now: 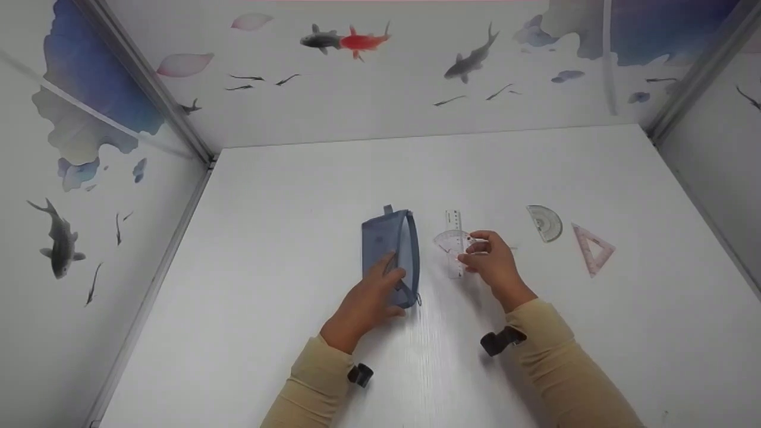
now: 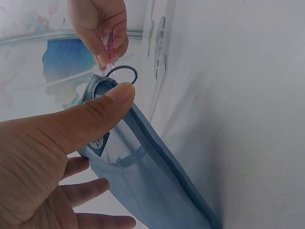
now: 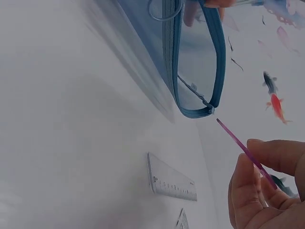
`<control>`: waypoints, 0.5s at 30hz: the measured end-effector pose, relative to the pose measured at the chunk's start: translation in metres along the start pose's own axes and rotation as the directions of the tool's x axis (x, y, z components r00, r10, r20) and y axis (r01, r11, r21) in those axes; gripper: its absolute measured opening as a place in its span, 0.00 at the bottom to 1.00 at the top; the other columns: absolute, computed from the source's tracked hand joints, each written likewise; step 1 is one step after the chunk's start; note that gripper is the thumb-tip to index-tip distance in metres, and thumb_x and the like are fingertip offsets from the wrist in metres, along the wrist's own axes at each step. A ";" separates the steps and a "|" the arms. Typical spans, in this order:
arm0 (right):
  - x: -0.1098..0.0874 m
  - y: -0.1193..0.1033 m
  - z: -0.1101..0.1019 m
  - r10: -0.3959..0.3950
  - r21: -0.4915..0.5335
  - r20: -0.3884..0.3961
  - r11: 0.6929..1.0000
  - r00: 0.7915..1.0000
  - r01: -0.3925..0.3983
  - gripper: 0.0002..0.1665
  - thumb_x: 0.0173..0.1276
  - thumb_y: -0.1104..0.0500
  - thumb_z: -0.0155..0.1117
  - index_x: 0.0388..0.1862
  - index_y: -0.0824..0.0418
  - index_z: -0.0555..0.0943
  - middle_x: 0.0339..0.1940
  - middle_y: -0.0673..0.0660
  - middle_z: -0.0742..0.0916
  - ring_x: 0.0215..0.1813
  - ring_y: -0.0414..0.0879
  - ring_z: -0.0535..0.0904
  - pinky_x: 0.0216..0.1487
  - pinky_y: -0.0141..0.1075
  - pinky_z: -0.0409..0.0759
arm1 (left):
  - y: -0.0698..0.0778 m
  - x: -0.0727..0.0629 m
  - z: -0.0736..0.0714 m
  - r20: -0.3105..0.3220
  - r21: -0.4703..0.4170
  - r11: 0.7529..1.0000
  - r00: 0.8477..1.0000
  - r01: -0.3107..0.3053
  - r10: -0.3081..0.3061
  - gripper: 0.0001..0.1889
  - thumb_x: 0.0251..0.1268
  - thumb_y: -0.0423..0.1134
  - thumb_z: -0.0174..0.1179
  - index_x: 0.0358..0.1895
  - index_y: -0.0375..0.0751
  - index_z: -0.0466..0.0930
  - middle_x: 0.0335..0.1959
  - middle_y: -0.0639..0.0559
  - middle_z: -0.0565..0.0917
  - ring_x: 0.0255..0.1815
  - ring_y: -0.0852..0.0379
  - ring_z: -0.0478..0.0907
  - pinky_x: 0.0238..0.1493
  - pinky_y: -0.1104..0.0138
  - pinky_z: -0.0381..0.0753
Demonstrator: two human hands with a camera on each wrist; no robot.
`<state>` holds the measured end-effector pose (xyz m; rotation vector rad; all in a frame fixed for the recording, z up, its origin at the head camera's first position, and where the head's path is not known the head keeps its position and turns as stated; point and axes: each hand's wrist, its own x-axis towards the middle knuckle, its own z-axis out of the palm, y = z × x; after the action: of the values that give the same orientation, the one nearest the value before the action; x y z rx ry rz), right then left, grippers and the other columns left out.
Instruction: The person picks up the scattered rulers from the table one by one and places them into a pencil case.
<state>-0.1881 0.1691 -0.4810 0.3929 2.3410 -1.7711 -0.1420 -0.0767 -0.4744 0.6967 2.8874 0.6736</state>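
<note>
A blue mesh zip pouch (image 1: 379, 238) stands tilted with its zipped mouth open toward the right. My left hand (image 1: 368, 300) grips it by the lower end, the thumb (image 2: 114, 98) over the zip edge near a cord loop (image 2: 128, 69) and the other fingers spread along the far side. My right hand (image 1: 492, 261) pinches a thin clear and pink protractor (image 1: 443, 239) between thumb and fingertips. In the right wrist view this protractor (image 3: 238, 143) appears edge-on, just off the corner of the pouch's mouth. Underneath it in the head view lies a clear ruler (image 1: 453, 217).
To the right on the white table (image 1: 285, 249) lie a clear half-round protractor (image 1: 546, 224) and a pink triangular set square (image 1: 606, 252). A thin clear edge (image 1: 513, 247) shows beside my right hand. Printed panels (image 1: 380, 101) wall the table at the back and sides.
</note>
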 end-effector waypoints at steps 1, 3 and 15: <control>0.000 -0.001 0.001 0.004 -0.001 0.002 1.000 1.000 -0.004 0.33 0.64 0.67 0.65 0.66 0.63 0.65 0.47 0.60 0.78 0.46 0.48 0.77 0.43 0.30 0.80 | 0.000 0.000 0.000 0.001 -0.002 1.000 1.000 0.002 -0.002 0.36 0.44 0.38 0.77 0.60 0.48 0.69 0.74 0.40 0.58 0.70 0.42 0.64 0.59 0.55 0.75; 0.000 -0.003 0.004 0.012 -0.006 0.002 1.000 1.000 -0.012 0.33 0.63 0.67 0.66 0.66 0.63 0.66 0.47 0.60 0.78 0.46 0.48 0.77 0.43 0.31 0.80 | -0.001 0.001 0.001 0.002 0.000 1.000 1.000 0.006 -0.006 0.36 0.44 0.38 0.77 0.60 0.48 0.69 0.74 0.41 0.58 0.70 0.43 0.64 0.59 0.55 0.75; 0.004 -0.010 0.018 0.005 -0.022 0.012 1.000 1.000 -0.005 0.33 0.63 0.66 0.66 0.66 0.63 0.66 0.48 0.61 0.78 0.45 0.48 0.79 0.44 0.33 0.81 | 0.000 0.001 0.002 0.008 0.008 1.000 1.000 0.012 -0.012 0.36 0.44 0.39 0.77 0.60 0.48 0.70 0.74 0.41 0.59 0.70 0.44 0.64 0.58 0.56 0.76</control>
<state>-0.1958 0.1496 -0.4779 0.3832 2.3475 -1.7390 -0.1428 -0.0757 -0.4762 0.6808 2.8863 0.6569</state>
